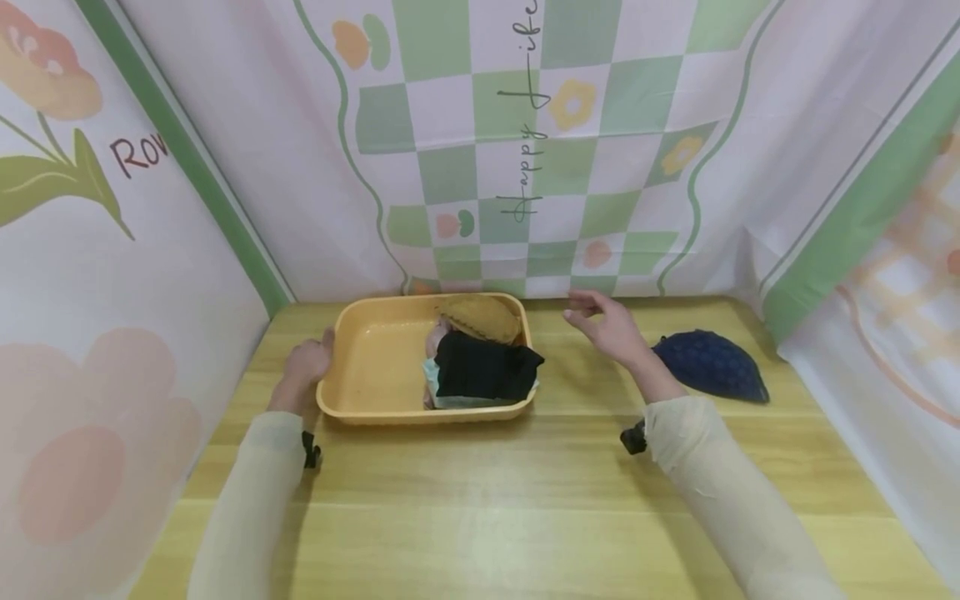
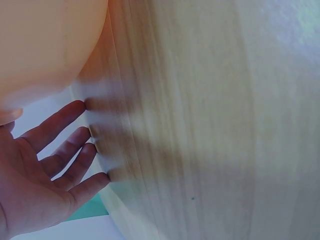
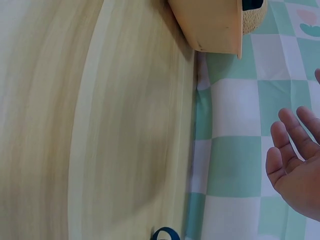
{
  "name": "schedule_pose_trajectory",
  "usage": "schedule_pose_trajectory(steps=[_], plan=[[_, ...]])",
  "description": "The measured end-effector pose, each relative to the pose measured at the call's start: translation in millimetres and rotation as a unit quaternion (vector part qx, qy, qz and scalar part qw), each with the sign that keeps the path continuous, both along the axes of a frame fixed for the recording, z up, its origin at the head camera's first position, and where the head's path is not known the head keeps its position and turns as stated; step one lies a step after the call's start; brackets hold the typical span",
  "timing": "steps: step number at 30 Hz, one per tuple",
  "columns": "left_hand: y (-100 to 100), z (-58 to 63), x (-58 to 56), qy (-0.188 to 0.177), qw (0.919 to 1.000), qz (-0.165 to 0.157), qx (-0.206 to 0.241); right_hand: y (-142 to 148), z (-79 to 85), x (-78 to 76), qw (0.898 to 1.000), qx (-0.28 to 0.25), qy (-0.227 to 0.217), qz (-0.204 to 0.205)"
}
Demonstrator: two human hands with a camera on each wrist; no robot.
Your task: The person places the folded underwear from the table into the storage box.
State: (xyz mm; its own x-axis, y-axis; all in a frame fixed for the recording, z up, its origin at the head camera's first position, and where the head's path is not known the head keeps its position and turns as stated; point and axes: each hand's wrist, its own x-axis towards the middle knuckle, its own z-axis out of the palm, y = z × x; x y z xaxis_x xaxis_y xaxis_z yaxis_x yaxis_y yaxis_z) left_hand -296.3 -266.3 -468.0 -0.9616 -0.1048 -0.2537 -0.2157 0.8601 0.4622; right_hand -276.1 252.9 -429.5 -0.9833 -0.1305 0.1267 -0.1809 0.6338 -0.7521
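Observation:
In the head view, a yellow-orange plastic tray [image 1: 375, 412] sits at the back of the wooden table. Folded fabric fills its right side: a black cloth [image 1: 487, 367] on top, pale green and pinkish layers peeking out beneath it, and a half-round brown fabric piece [image 1: 480, 318] behind. My left hand [image 1: 306, 363] is at the tray's left end, thumb by the rim; its spread fingers [image 2: 55, 127] reach down to the tabletop in the left wrist view. My right hand [image 1: 609, 329] hovers right of the tray with loosely bent fingers, holding nothing.
A half-round dark blue patterned fabric piece [image 1: 708, 364] lies on the table [image 1: 480, 517] to the right, behind my right forearm. A checked green-and-white curtain [image 1: 525, 167] hangs at the table's back edge, with printed cloth on both sides.

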Motion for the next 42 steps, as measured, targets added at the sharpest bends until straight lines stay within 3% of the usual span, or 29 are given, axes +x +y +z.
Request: schedule_pose_trajectory(steps=[9, 42], plan=[[-0.3, 0.5, -0.4, 0.001, 1.0000, 0.005, 0.000, 9.9, 1.2, 8.3, 1.000, 0.005, -0.006, -0.002], [0.3, -0.2, -2.5, -0.007, 0.9999, 0.007, -0.008, 64.0, -4.4, 33.4, 0.997, 0.029, -0.016, -0.069]])
